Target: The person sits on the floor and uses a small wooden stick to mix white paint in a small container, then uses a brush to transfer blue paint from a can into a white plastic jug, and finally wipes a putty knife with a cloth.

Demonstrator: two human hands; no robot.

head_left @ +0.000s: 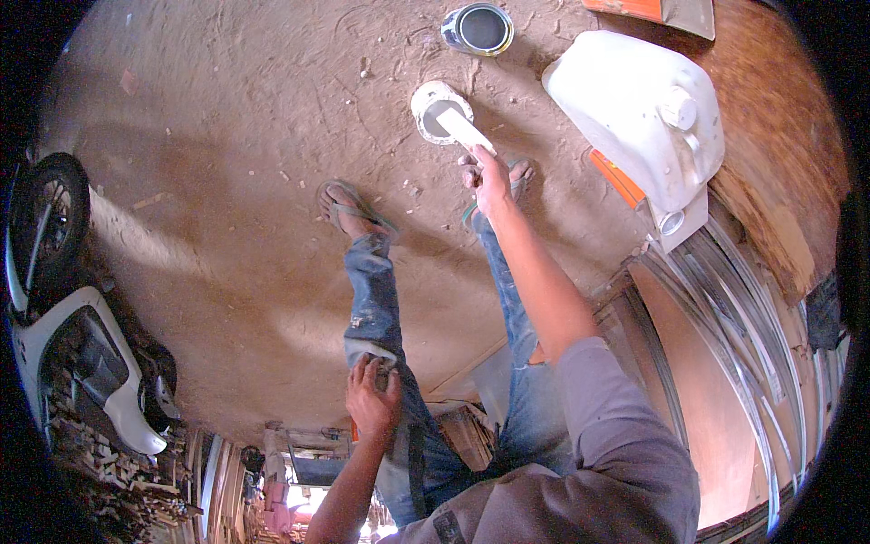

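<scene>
My right hand (490, 181) is closed around one end of a flat white stick (465, 128). The other end dips into a small white-smeared pot (423, 111) of pale grey liquid, which stands on the ground past my right foot. My left hand (373, 399) lies on my left knee, fingers loosely bent over the blue jeans (372, 295) and a little apart, and I see nothing held in it. Beyond the pot stands a topless metal can (485, 30) with a grey inside.
To the right are a big white plastic jerrycan (625, 109), an orange object (617, 179) beside it, long thin metal strips (743, 335) and brown wooden boards (770, 118). A motorbike's front wheel (56, 213) stands at the left. Scrap wood (118, 494) lies piled at the lower left.
</scene>
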